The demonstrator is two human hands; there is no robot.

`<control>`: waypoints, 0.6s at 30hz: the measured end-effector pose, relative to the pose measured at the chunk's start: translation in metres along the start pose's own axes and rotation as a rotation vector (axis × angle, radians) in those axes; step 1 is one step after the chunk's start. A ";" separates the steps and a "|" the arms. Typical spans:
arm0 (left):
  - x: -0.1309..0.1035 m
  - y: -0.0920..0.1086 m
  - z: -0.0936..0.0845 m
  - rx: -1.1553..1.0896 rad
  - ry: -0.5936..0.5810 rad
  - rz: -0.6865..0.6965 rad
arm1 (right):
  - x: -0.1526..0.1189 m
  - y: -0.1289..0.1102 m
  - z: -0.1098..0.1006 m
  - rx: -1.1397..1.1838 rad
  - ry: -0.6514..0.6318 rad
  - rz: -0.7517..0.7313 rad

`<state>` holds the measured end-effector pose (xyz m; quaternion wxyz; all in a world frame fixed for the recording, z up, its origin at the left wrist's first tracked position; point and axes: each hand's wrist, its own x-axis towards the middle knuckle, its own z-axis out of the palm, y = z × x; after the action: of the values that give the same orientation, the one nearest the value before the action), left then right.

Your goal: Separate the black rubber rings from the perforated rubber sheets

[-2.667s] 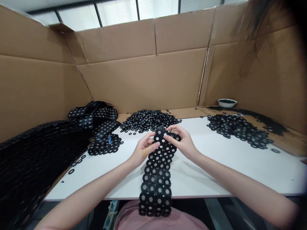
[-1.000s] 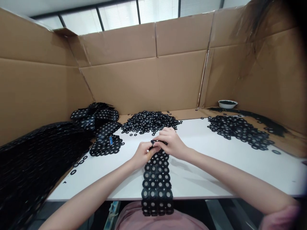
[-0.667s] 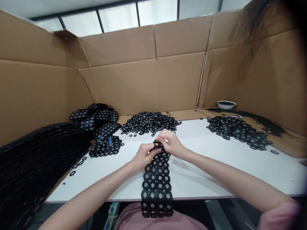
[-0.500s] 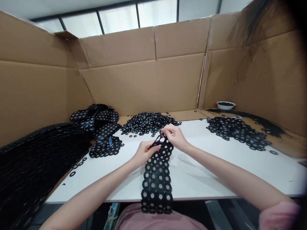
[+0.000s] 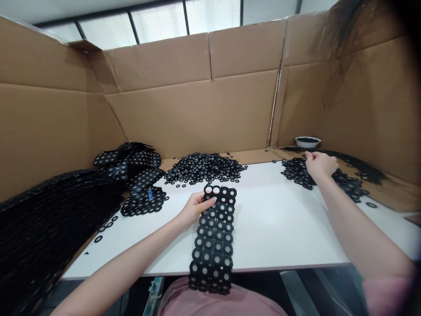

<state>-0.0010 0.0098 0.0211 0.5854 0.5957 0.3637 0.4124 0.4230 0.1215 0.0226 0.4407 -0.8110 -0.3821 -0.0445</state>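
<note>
My left hand [image 5: 194, 209] grips the upper left edge of a strip of joined black rings [image 5: 215, 237], its thumb lying over the front. The strip hangs down past the table's front edge to my lap. Over the right-hand pile of loose black rings [image 5: 297, 172], my right hand [image 5: 320, 166] is closed in a pinch. Whatever is between those fingertips is too small to make out. Just behind them lie dark thin strands [image 5: 357, 166] and a white bowl [image 5: 308, 142] with dark contents.
Another heap of loose rings [image 5: 204, 169] sits at the back middle of the white table [image 5: 272, 228]. To the left are stacked ring strips [image 5: 131, 162], a folded strip with a blue tag [image 5: 144, 202] and a large black mass [image 5: 59, 224]. Cardboard walls [image 5: 184, 109] enclose the table.
My right hand has let go of the strip's top end and moved right and away from me, to the right-hand pile. My left hand keeps its hold on the strip, whose top now lies flatter.
</note>
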 end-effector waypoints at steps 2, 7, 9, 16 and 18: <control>-0.001 0.001 0.001 0.003 0.005 0.003 | 0.003 0.006 -0.001 -0.036 0.055 0.047; -0.003 0.004 0.002 0.031 0.025 0.004 | 0.004 0.001 -0.005 -0.011 0.173 0.050; -0.003 0.005 0.003 0.040 0.038 0.001 | -0.003 -0.015 -0.009 0.089 0.118 -0.059; -0.002 0.002 0.004 0.047 0.070 0.001 | -0.103 -0.109 -0.029 0.705 -0.437 -0.714; -0.002 0.002 0.002 0.070 0.074 0.035 | -0.140 -0.127 -0.038 0.679 -0.735 -0.998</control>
<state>0.0001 0.0070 0.0231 0.5432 0.6065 0.3887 0.4312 0.2512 0.0523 0.0747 0.4385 -0.3191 -0.8254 0.1570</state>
